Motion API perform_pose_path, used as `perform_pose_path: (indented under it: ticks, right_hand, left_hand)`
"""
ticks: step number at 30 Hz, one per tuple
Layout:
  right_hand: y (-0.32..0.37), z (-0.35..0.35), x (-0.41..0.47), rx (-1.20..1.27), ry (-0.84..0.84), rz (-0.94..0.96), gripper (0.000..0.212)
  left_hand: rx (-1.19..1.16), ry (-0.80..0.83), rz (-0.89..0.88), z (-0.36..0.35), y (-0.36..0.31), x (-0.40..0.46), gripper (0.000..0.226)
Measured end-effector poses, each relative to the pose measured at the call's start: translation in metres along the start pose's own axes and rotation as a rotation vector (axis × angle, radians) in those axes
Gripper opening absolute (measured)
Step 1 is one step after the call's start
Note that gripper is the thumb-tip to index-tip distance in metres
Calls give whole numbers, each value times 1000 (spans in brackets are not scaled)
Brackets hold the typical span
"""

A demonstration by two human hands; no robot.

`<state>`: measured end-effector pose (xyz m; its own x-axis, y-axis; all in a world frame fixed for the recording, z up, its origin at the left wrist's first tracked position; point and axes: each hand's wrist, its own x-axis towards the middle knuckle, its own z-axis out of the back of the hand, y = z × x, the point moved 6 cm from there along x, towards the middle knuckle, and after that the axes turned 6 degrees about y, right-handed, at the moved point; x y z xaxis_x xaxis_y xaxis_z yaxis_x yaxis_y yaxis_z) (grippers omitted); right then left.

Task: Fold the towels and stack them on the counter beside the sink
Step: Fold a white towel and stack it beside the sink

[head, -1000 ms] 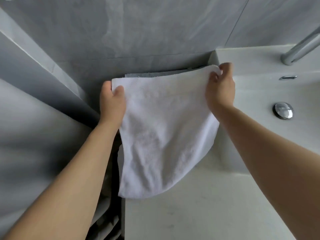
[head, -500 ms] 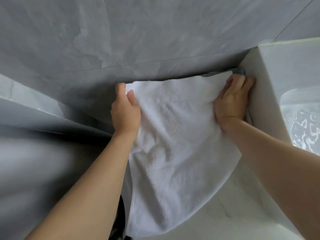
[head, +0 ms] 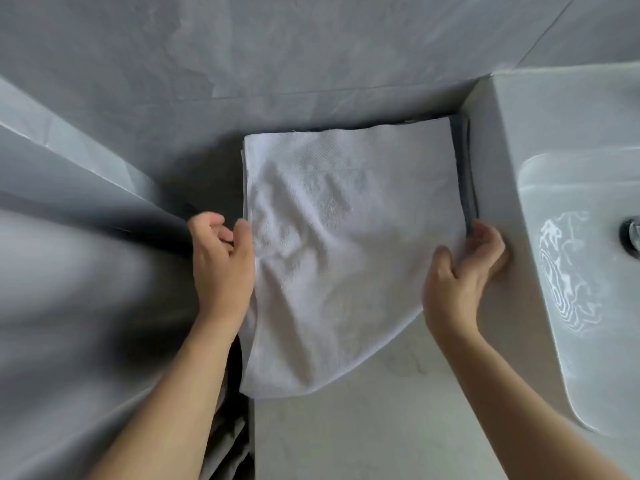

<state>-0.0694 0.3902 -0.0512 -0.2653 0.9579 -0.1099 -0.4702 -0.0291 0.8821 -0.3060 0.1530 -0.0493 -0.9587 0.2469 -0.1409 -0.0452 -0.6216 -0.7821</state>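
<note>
Both hands slid down, white towel (head: 349, 244) flat on counter (head: 381, 427)

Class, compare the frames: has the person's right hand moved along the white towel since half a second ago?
Yes. The right hand has slid from the white towel's far corner by the wall toward the person, along the sink's side wall, to mid-edge.

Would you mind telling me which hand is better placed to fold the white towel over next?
Probably the right hand: it grips the white towel at its edge, while the left hand sits beside the opposite edge, gripping nothing.
</note>
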Motion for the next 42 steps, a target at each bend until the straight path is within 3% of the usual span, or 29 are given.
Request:
perform_pose_path:
  ticks: [2,5,8,9,11,12,14,17,19,21,24,28,31,33,35,37,40,42]
  right_hand:
    - [-40,10,-42,172,37,-337,51]
    - [-58,5,-55,277,226,-496,45]
    - [-50,-13,-48,534,346,-755,30]
    - [-43,-15,-46,561,362,-784,27]
    - [-27,-18,-39,545,385,-721,30]
    - [-20,-21,-37,588,399,-685,32]
    - [-7,-23,-38,789,451,-667,30]
    - [4,-20,-36,1071,482,-647,16]
    - [7,-18,-36,1156,504,-642,17]
    - [6,-18,-34,1030,559,-612,31]
    - [-3,-23,-35,660,660,-576,59]
    - [-24,-24,-54,387,665,-633,62]
    - [-49,-15,-78,157,519,-682,76]
    - [-60,-10,-91,114,448,-647,61]
    - [-61,-15,-101,60,564,-567,34]
    - [-58,-17,-108,9,640,-504,17]
    - [-45,-4,-106,17,557,-327,16]
    - [-32,11,-107,21,513,-147,13]
  left_hand:
    - [36,176,162,5,39,-58,39]
    - [160,366,247,8,75,-124,51]
    - [418,446,53,6,73,-147,83]
    - [536,488,-34,2,69,-149,83]
    - [692,561,-197,-7,59,-148,59]
    - [648,565,-242,-8,51,-145,39]
    - [333,560,-133,-2,36,-138,14]
    - [-348,434,258,8,17,-130,25]
    - [-756,419,479,7,8,-125,21]
    - [-963,519,593,6,-3,-119,20]
    - [-1049,549,699,5,-4,-113,28]
    - [-1067,484,716,-1,8,-116,33]
    - [-891,370,640,0,27,-125,31]
    - [-746,311,543,2,39,-137,44]
    - [-644,301,436,6,51,-153,51]
    - [-599,406,350,4,62,-170,51]
    - [-496,554,304,1,76,-188,57]
    - [-304,603,285,1,82,-197,56]
